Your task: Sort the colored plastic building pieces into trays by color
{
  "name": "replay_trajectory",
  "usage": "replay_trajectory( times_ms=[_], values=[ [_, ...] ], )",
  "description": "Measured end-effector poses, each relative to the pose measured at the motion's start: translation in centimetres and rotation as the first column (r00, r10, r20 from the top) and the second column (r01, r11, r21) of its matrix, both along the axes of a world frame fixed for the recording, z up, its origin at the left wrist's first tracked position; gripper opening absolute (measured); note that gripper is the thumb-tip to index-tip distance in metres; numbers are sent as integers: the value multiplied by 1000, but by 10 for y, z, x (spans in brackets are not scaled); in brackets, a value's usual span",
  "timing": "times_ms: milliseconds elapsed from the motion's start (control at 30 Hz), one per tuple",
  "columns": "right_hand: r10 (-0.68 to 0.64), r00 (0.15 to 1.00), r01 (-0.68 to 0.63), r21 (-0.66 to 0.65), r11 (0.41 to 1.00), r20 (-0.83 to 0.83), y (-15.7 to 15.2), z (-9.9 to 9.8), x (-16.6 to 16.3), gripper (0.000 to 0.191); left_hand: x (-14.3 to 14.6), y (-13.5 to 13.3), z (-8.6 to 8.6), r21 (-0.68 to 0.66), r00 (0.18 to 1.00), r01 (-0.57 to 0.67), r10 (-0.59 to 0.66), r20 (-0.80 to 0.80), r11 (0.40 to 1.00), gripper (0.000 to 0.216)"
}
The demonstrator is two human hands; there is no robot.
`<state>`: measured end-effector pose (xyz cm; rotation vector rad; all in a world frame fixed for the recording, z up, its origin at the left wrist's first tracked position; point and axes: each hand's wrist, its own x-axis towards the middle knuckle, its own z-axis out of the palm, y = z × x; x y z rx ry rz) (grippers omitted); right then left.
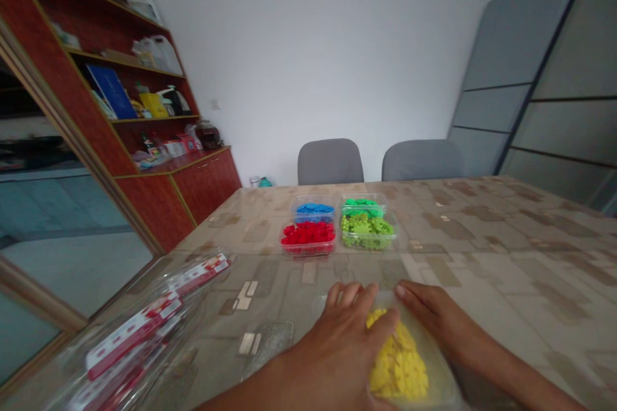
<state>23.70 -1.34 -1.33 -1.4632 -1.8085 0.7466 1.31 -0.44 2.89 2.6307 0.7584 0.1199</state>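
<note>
A clear plastic tub of yellow pieces point(400, 366) sits on the table right in front of me. My left hand point(344, 334) lies over its left side, fingers curved down onto the rim and the yellow pieces. My right hand point(436, 318) presses against the tub's right wall with the fingers closed along it. Farther off stand several clear tubs side by side: red pieces point(308, 236), blue pieces point(314, 209), light green pieces point(367, 231) and bright green pieces point(362, 204).
The table point(506, 257) has a beige patterned cover. A clear plastic pack with red and white labels point(144, 327) lies at my near left. Two grey chairs point(330, 162) stand at the far edge. A red-brown shelf cabinet point(144, 135) lines the left wall.
</note>
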Motion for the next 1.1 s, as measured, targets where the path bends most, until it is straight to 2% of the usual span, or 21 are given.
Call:
replay_trajectory(
  times_ms=[200,433,633,733,833,933,1033,1100],
  values=[
    [-42,987,36,-41,999,-156,-5,1,-2,55,10,1,-11,-25,1000,13,-13,19,1000,105],
    [-157,959,161,-2,987,-237,-13,-2,-11,59,9,-8,-6,-25,999,-20,21,36,999,94],
    [-94,960,93,-14,996,-262,-13,-1,-9,60,6,-9,-9,7,999,-33,33,41,999,93],
    [-48,985,55,37,998,-169,-11,-2,-5,59,7,-8,-14,4,998,-25,25,55,1000,95],
    [-61,996,51,160,986,58,-12,1,-2,52,9,-5,-19,2,998,-18,18,59,1000,101],
    [-76,958,9,236,972,277,-20,6,3,51,7,0,-21,-17,999,-13,14,48,1000,111],
    [92,901,-163,134,978,423,-33,8,7,71,-6,1,-14,-78,999,-33,36,32,996,117],
    [208,869,-265,67,962,449,-42,9,7,83,-19,1,-9,-105,997,-80,81,10,991,119]
  ],
)
